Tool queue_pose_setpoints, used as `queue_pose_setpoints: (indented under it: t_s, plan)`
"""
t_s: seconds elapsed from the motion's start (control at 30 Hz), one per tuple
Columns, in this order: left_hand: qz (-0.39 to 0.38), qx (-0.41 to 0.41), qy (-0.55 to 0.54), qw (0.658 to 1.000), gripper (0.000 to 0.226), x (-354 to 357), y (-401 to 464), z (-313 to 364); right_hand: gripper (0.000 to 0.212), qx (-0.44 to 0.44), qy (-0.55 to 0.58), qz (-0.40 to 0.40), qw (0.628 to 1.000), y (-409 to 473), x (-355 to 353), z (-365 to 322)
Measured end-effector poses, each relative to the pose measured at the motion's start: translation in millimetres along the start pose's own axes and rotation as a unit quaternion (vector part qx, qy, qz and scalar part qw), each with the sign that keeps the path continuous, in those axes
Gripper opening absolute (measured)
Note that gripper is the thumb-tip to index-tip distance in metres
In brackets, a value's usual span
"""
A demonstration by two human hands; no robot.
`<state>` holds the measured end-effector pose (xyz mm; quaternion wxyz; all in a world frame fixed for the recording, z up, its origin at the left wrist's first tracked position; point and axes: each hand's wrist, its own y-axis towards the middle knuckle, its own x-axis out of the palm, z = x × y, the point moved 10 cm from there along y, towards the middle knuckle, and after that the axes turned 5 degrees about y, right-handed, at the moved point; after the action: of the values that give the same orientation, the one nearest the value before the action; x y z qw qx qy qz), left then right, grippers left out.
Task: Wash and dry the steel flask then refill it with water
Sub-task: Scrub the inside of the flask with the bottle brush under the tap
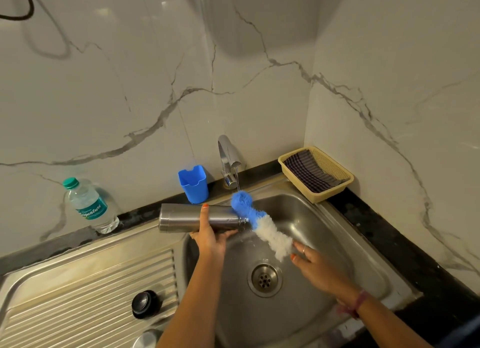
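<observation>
While the tap (228, 160) runs, the left hand (211, 239) wraps the steel flask (192, 217), laid sideways with its mouth over the sink (324, 217) to drain. The right hand (315, 265) pinches the bottle brush (262, 224) handle, blue tip under the stream to wet it. Cap (145, 304) is parked on the drainboard.

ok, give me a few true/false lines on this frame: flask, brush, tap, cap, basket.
1. The left hand holds the steel flask on its side over the sink. True.
2. The bottle brush is fully inside the flask. False: its bristles are outside, at the mouth, held by the right hand.
3. The tap is running. True.
4. The black cap is screwed on the flask. False: it lies on the drainboard.
5. The basket holds a checked cloth. True.
</observation>
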<state>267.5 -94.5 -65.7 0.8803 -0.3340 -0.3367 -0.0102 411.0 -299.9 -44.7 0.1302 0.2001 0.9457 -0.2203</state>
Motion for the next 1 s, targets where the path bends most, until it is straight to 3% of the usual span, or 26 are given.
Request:
queue_pose_setpoints:
  t_s: [0.17,0.3,0.4,0.57,0.77,1.0]
  plan:
    - [-0.011,-0.011,-0.006,1.000,0.095,0,1,0,0.049,0.050,0.033,-0.025,0.998,1,0,20]
    - [-0.028,-0.022,-0.014,0.999,0.102,7,-6,-9,0.028,0.012,0.056,0.024,0.998,20,-2,-9]
    - [-0.027,-0.021,-0.026,0.999,0.102,9,-4,-9,0.025,-0.035,0.000,0.074,0.997,23,-6,-23]
    - [-0.021,-0.015,-0.024,0.999,0.095,8,3,-3,0.018,-0.061,-0.038,0.088,0.994,3,-3,-26]
    - [-0.024,-0.016,-0.004,1.000,0.097,8,0,-7,0.035,-0.044,-0.054,0.126,0.990,22,-17,-30]
    - [-0.012,-0.004,0.001,1.000,0.097,1,4,-1,0.037,-0.043,-0.095,0.094,0.990,19,-22,-32]
